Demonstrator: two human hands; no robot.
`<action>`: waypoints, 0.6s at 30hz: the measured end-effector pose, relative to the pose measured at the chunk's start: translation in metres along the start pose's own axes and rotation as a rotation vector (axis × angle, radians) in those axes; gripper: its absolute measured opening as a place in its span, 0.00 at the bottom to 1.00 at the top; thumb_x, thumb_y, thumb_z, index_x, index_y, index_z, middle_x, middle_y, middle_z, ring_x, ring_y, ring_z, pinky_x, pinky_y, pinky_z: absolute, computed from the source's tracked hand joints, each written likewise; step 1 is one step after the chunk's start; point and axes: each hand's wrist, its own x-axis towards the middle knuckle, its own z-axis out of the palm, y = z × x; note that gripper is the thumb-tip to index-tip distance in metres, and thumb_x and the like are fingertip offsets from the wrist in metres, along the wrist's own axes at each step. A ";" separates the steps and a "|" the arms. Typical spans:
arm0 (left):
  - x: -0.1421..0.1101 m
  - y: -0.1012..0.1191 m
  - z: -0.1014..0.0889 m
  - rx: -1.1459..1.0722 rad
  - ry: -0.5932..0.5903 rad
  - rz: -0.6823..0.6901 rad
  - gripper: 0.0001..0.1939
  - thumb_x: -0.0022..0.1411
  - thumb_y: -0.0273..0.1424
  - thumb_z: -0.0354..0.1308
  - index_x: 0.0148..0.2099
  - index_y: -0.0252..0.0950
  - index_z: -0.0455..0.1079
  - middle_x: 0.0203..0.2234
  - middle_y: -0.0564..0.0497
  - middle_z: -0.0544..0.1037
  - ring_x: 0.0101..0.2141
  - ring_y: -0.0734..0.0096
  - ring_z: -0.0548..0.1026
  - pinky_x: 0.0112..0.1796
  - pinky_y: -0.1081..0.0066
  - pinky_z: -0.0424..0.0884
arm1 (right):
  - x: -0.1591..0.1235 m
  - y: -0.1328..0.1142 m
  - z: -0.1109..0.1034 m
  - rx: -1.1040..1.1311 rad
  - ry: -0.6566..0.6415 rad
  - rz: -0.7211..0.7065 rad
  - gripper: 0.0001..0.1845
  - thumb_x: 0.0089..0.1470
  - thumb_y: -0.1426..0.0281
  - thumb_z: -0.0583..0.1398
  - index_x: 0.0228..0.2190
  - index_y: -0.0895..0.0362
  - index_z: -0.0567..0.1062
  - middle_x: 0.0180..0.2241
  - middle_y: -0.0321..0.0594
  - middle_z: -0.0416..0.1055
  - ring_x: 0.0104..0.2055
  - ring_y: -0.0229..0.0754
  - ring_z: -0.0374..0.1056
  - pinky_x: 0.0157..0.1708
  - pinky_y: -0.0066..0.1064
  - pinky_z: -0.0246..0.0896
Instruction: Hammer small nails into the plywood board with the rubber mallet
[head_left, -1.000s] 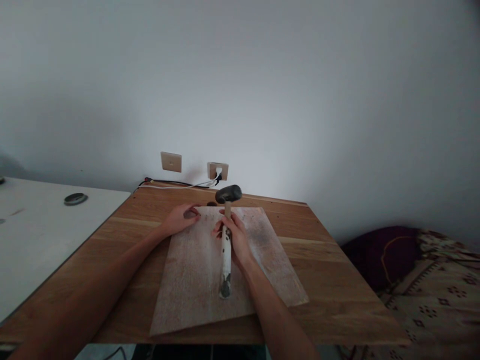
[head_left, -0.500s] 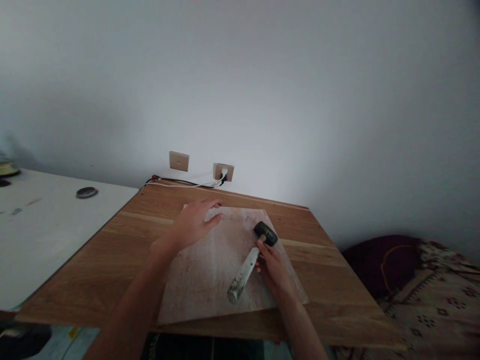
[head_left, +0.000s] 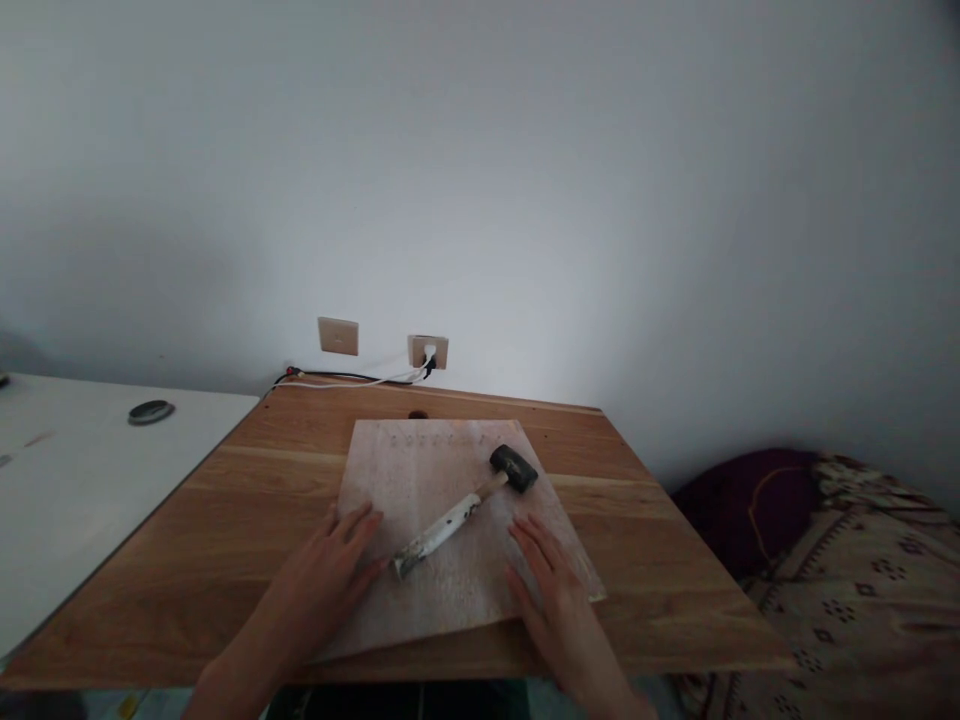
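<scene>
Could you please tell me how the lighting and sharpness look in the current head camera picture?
Head view: dim, soft light, the wall brightest around its middle and darker toward the sides; no harsh glare on the board; the mallet readable, its head distinct from the board; the patterned cloth dim at the right edge.

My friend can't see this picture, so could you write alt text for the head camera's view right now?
A black-headed mallet lies diagonally on a pale board, with the left hand and right hand resting open on either side. The board lies on a wooden table against a plain wall.
</scene>
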 end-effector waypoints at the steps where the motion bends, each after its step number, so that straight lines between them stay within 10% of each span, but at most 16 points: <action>1: 0.003 0.003 0.001 0.003 0.009 0.002 0.25 0.72 0.39 0.55 0.66 0.40 0.72 0.65 0.40 0.74 0.66 0.36 0.69 0.60 0.41 0.73 | -0.005 0.008 -0.001 -0.132 0.011 -0.035 0.24 0.70 0.59 0.57 0.63 0.49 0.75 0.65 0.47 0.71 0.71 0.59 0.62 0.69 0.60 0.59; 8: 0.040 0.037 0.014 -0.052 0.024 0.176 0.29 0.74 0.34 0.50 0.74 0.38 0.62 0.66 0.39 0.73 0.66 0.43 0.71 0.61 0.46 0.73 | -0.026 0.070 -0.024 -0.478 0.073 -0.034 0.23 0.72 0.58 0.54 0.60 0.53 0.76 0.64 0.48 0.73 0.68 0.57 0.67 0.66 0.55 0.65; 18: 0.107 0.120 0.043 -0.134 -0.064 0.500 0.28 0.77 0.42 0.49 0.72 0.34 0.63 0.71 0.33 0.64 0.70 0.43 0.64 0.66 0.49 0.67 | -0.034 0.171 -0.115 -0.453 0.117 0.176 0.28 0.71 0.55 0.48 0.57 0.56 0.78 0.59 0.52 0.77 0.66 0.56 0.69 0.66 0.52 0.65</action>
